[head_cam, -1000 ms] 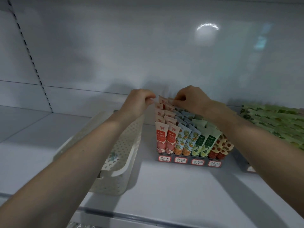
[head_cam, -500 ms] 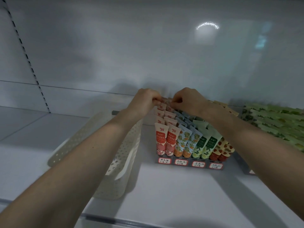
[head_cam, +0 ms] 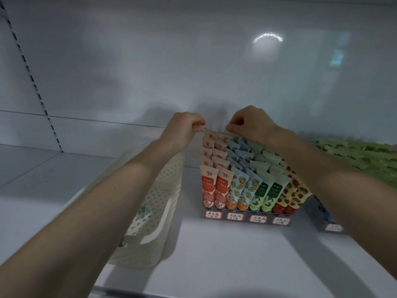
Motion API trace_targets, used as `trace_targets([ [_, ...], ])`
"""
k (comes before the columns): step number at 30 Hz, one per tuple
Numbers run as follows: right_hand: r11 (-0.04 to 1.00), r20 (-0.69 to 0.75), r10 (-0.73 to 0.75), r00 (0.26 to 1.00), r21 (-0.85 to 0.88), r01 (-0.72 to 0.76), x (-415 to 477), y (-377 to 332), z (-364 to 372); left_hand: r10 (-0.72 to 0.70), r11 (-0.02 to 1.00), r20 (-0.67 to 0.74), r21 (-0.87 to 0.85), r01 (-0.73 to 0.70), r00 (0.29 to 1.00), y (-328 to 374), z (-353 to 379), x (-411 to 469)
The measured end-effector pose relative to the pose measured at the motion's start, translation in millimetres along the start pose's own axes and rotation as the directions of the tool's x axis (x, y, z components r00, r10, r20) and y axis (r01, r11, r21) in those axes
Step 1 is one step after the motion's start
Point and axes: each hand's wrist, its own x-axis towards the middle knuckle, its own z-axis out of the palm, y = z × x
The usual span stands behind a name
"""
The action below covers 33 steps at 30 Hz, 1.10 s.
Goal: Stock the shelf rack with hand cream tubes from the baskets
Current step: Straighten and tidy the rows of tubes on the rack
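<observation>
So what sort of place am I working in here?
Most likely a shop: a white shelf with a slotted upright, a rack of hand cream tubes sorted by design, and handwritten tags along its front.

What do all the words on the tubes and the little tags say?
Nothing here is clear enough to quote.
Four red-bordered tags on the rack front: handwritten characters, too blurred.
Front pink tubes: print on red panels, too small.
Front green tubes: print on dark panels, too small.
Sticker on the white basket: green print, blurred.
Tag on the second rack, right: blurred.
</observation>
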Motion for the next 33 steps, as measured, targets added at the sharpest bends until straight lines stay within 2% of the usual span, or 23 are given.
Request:
trace_targets([
  [6,0.998,0.082,0.012,0.997,-0.062,-0.007,9,-1,7,0.005,0.999,0.074,0.037,-0.008,0.997,-1,8,14],
  [17,0.99,0.054,0.079,0.995,-0.119,-0.072,23,1,18,-0.015,0.999,0.061,0.047,0.012,0.998,-4,14,20],
  [33,0.979,0.121,0.072,0.99,-0.2,-0.047,25,-12,20,0.004,0.996,0.067,0.089,-0.01,0.998,-4,12,17],
])
